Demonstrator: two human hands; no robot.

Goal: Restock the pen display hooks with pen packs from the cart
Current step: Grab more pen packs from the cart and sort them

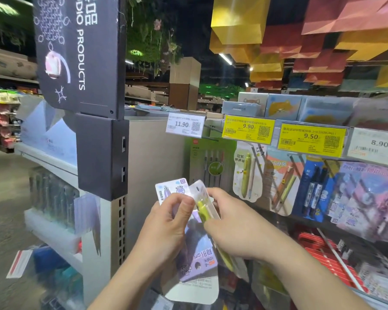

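My left hand [166, 229] grips a purple pen pack [177, 189] upright, with more purple and white card packs [197, 265] fanned out below it. My right hand [235, 224] pinches a clear pack with a green pen [203, 209], tilted, its hang hole at the top. Both hands are held together in front of the pen display. On the display hooks hang a green-pen pack [246, 173], a dark multi-pen pack [211, 162] and an orange-pen pack [282, 182]. A bare hook [208, 138] sticks out under the 11.90 tag [185, 125].
Yellow price tags 9.90 [248, 128] and 9.50 [311, 138] run along the shelf rail. Blue marker packs [314, 189] and purple packs [372, 198] hang to the right. A dark sign post [101, 153] stands left of the display. An aisle floor [5, 186] lies far left.
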